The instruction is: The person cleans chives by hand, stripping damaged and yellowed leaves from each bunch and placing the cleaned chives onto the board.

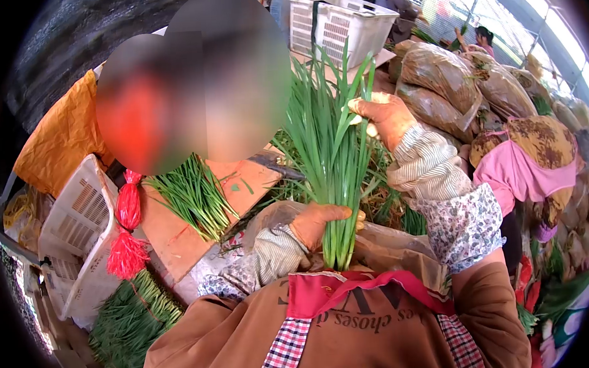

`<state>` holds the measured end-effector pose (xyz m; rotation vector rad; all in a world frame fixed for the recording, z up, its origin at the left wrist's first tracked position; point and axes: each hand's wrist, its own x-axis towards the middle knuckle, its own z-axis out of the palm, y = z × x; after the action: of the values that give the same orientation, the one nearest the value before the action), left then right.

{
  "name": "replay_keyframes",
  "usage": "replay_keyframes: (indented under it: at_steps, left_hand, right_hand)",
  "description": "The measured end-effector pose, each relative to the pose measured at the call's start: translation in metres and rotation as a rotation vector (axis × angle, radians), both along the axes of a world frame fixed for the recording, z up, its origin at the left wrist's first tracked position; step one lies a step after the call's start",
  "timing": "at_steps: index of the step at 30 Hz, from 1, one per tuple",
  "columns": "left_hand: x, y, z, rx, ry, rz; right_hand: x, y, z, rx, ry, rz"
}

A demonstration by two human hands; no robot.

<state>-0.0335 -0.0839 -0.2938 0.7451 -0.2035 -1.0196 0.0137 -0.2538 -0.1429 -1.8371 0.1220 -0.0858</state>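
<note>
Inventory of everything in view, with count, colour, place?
held leafy bunch: 1, green, centre
cut stalks: one pile, green, on board
board: 1, brown, left
bundled greens: green, lower left; count unclear
crates: 2, white, top centre and left
twine hank: red, left
sheet: 1, orange, upper left
filled bags: several, brownish, right
cloth: pink, right
other people: 2, top right
apron: 1, red, bottom
left hand: 1, orange-brown, lower bunch
right hand: 1, orange-brown, upper leaves
</note>
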Motion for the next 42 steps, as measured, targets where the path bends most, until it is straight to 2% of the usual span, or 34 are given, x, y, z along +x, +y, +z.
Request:
replay_keyframes:
  at_steps: [5, 6, 8, 10, 11, 12, 14, 15, 16, 17, 18, 20, 22, 24, 26, 28, 30, 32, 34, 36, 38, 40, 42]
  left_hand:
    - [-0.001, -0.001, 0.003, 0.030, -0.023, 0.068]
    - [0.000, -0.001, -0.005, 0.051, 0.010, 0.043]
    - [-0.002, 0.000, -0.004, 0.118, 0.008, 0.036]
    - [0.000, -0.004, -0.011, 0.034, -0.052, 0.072]
    - [-0.001, -0.005, -0.013, 0.009, -0.085, 0.102]
    - [-0.002, -0.006, -0.012, -0.015, -0.123, 0.124]
    - [-0.005, -0.005, -0.007, -0.001, -0.176, 0.126]
    - [-0.005, -0.003, -0.007, 0.014, -0.243, 0.136]
    - [-0.009, 0.003, -0.007, 0.042, -0.310, 0.158]
    - [-0.015, 0.008, -0.001, 0.004, -0.266, 0.190]
    - [-0.018, 0.009, 0.005, -0.037, -0.228, 0.218]
    - [-0.007, 0.008, 0.004, -0.049, -0.336, 0.339]
    - [0.000, 0.014, 0.004, -0.095, -0.383, 0.415]
    - [0.006, 0.023, 0.008, -0.168, -0.356, 0.467]
    - [0.013, 0.056, 0.032, -0.043, -0.347, 0.538]
    - [0.050, 0.095, 0.031, 0.030, -0.405, 0.526]
    - [0.051, 0.141, 0.064, 0.212, -0.410, 0.775]
    - [0.085, 0.187, 0.064, 0.277, -0.354, 0.942]
    - [0.124, 0.243, 0.047, 0.344, -0.254, 0.961]
    - [0.113, 0.257, 0.035, 0.650, -0.274, 1.023]
    - [0.133, 0.277, -0.014, 0.880, -0.125, 1.065]
    - [0.159, 0.309, -0.078, 1.423, -0.328, 0.886]
    - [0.169, 0.312, -0.108, 1.734, -0.377, 0.717]
  right_hand:
    - [-0.003, -0.006, 0.000, 0.025, -0.046, -0.043]
    - [0.013, -0.023, -0.022, 0.125, -0.146, -0.072]
    - [0.013, -0.034, -0.021, 0.042, -0.184, -0.051]
    - [0.013, -0.031, -0.021, 0.276, -0.125, -0.084]
    - [0.004, -0.024, -0.015, 0.251, -0.096, -0.159]
    - [-0.001, -0.025, -0.009, 0.214, -0.035, -0.110]
    - [0.006, -0.028, -0.022, 0.149, -0.059, -0.150]
    - [0.011, -0.037, -0.030, 0.176, -0.179, -0.110]
    - [0.004, -0.027, -0.025, 0.236, -0.191, -0.084]
    - [0.003, -0.035, -0.022, 0.212, -0.157, 0.016]
    - [0.001, -0.025, -0.020, 0.162, -0.192, -0.043]
    - [-0.007, 0.025, 0.005, 0.120, -0.186, -0.215]
    - [-0.004, 0.040, 0.017, 0.185, -0.200, -0.189]
    - [0.010, 0.039, 0.021, 0.122, -0.327, -0.210]
    - [0.007, 0.046, 0.037, 0.210, -0.328, -0.010]
    - [0.014, 0.036, 0.038, 0.348, -0.227, -0.022]
    - [0.029, 0.000, 0.013, 0.166, -0.140, 0.095]
    - [0.030, -0.016, -0.024, 0.144, 0.019, 0.108]
    - [0.026, -0.027, -0.058, 0.130, 0.186, 0.195]
    - [0.016, -0.036, -0.094, 0.138, 0.324, 0.211]
    - [0.002, -0.038, -0.121, 0.081, 0.417, 0.131]
    - [-0.008, -0.048, -0.141, 0.098, 0.489, 0.136]
    - [-0.014, -0.056, -0.156, 0.120, 0.531, 0.130]
